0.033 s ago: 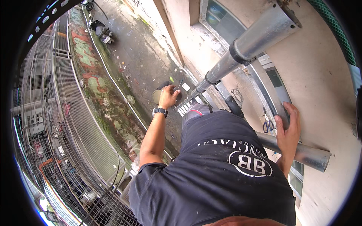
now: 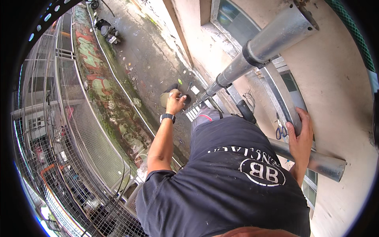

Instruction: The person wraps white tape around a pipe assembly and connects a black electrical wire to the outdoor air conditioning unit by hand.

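My left hand [image 2: 176, 102], with a dark watch on the wrist, hangs in the air over the alley; its fingers are apart and nothing shows in them. At the wall, my right hand [image 2: 302, 136] grips the near end of a grey flat bar [image 2: 281, 94], thumb on one side and fingers on the other. Scissors with blue handles [image 2: 281, 132] lie beside that thumb. A telescopic ladder's metal tube [image 2: 278, 37] rises in front of me, its pale rungs [image 2: 193, 113] showing below. Another metal tube [image 2: 325, 164] passes beneath my right wrist, partly hidden by my shirt.
The beige wall [image 2: 339, 94] stands close on my right, with a window [image 2: 237, 19] ahead. Far below lies the alley [image 2: 150, 59] with a parked motorcycle [image 2: 108, 31]. Wire mesh [image 2: 90, 106] and cables run along the left. Below my left hand is a tan rounded shape [image 2: 164, 98].
The view has shifted slightly. My right fingers sit a little closer around the bar; my left hand stays nearly in place, its fingers slightly changed.
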Action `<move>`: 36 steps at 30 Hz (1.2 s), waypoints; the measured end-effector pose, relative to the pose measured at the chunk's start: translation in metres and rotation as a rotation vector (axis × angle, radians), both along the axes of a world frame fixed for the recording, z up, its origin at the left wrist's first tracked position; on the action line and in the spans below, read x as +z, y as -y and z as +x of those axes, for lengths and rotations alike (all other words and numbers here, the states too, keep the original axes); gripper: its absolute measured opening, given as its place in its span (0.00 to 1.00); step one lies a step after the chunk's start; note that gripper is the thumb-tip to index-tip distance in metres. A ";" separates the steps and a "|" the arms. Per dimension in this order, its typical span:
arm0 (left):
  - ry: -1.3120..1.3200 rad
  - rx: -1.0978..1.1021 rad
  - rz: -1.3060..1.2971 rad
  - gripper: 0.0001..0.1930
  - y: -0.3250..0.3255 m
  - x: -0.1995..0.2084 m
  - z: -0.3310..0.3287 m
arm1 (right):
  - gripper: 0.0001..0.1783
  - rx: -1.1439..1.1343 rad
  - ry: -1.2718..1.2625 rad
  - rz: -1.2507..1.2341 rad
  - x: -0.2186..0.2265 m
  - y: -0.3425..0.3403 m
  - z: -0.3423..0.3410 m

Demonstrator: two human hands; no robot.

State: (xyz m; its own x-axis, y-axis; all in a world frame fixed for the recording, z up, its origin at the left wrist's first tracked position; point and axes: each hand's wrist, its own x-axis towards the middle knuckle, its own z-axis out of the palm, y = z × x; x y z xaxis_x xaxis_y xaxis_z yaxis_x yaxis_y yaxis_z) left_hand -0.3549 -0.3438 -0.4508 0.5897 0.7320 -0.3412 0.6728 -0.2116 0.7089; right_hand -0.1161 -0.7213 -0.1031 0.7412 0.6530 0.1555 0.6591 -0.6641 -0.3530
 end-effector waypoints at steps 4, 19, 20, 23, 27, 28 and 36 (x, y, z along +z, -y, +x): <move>-0.281 0.079 -0.089 0.30 0.029 -0.092 -0.059 | 0.31 -0.004 -0.020 -0.107 -0.015 -0.003 0.001; -0.068 0.287 -0.030 0.36 -0.022 -0.100 -0.006 | 0.32 0.022 0.061 -0.146 -0.022 0.004 -0.004; -0.087 0.262 -0.051 0.33 -0.018 -0.088 -0.014 | 0.32 0.022 0.062 -0.139 -0.022 0.003 -0.004; -0.134 0.208 -0.056 0.24 0.002 -0.092 -0.053 | 0.31 0.030 0.041 -0.108 -0.019 0.000 -0.005; -0.183 0.173 -0.121 0.21 0.058 -0.112 -0.082 | 0.30 0.029 0.037 -0.075 -0.019 -0.002 -0.001; -0.193 0.166 -0.137 0.21 0.073 -0.114 -0.084 | 0.29 0.030 0.028 -0.066 -0.018 -0.003 0.000; 0.548 0.148 -0.027 0.16 0.065 0.044 0.080 | 0.27 0.026 -0.009 0.071 -0.017 0.009 0.003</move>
